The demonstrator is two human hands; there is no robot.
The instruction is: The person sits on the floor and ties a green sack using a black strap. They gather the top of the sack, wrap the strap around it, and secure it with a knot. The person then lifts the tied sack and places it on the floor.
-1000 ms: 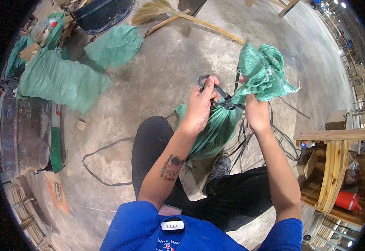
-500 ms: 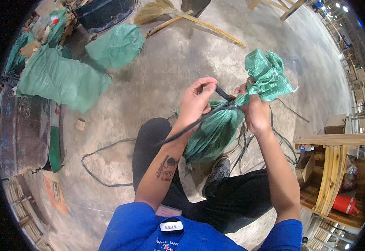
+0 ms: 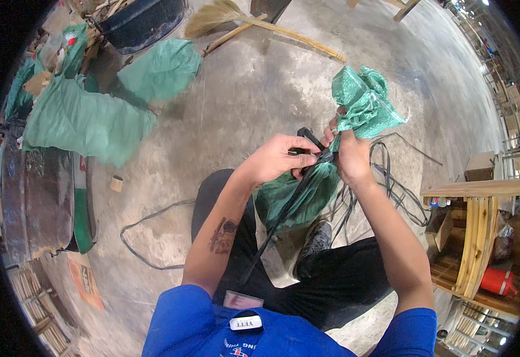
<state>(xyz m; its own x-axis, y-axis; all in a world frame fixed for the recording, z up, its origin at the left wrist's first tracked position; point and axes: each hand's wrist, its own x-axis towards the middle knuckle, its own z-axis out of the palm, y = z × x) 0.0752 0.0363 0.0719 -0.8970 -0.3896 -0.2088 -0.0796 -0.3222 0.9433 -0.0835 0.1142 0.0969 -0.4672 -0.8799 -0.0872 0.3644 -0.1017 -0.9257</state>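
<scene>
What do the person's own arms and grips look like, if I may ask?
Short blue sleeves leave both forearms bare. The left arm has a dark tattoo on its forearm; no marking shows on the right arm. The left grip and right grip are ungloved, and no watch shows on either wrist.

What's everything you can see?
Tied sack: one, green, centre
Straps: uncountable, black, sack's neck and floor
Other sacks: at least two, green, upper left
Broom: one, yellow, top
Tub: one, dark blue, upper left
Container: one, dark, left edge
Cardboard: one, orange, lower left
Shelf: one, brown, right
Boxes: at least two, brown, right
Jug: one, red, right
Shirt: one, blue, bottom
Trousers: one pair, black, bottom
Shoe: one, grey, below sack
Left hand: one, bare, at straps
Right hand: one, bare, gripping sack's neck
</scene>
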